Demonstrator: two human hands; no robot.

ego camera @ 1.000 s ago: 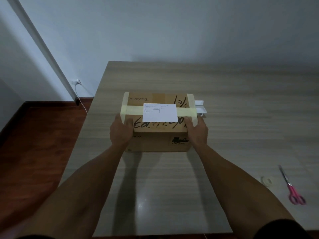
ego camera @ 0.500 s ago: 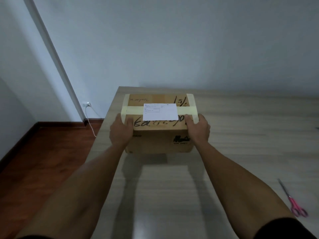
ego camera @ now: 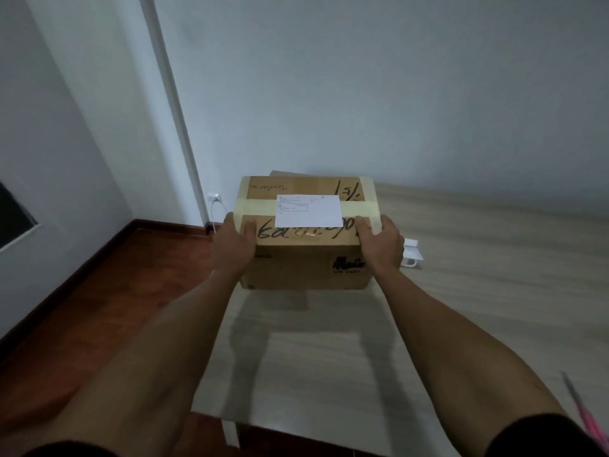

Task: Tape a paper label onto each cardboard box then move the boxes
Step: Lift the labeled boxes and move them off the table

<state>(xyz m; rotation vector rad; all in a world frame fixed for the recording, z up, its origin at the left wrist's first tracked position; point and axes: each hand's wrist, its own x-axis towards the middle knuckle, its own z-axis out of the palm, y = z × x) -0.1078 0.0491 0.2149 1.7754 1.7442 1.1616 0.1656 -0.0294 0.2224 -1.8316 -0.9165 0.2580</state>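
A brown cardboard box (ego camera: 296, 262) with black handwriting and pale tape bands is held up off the wooden table (ego camera: 478, 308), above its far left part. A white paper label (ego camera: 313, 212) sits taped across the box top. My left hand (ego camera: 235, 245) grips the box's left side, thumb on the top. My right hand (ego camera: 380, 244) grips the right side the same way. Both forearms stretch forward from the bottom of the view.
A white tape dispenser (ego camera: 411, 253) lies on the table just right of the box. Pink-handled scissors (ego camera: 590, 420) lie at the right edge. Red-brown floor (ego camera: 108, 291), a wall socket with a cable (ego camera: 214, 197) and a white wall are to the left.
Both hands have lifted the box off the table and carried it up and toward the table's far left. My view has risen, showing more wall and uncovering the dispenser.
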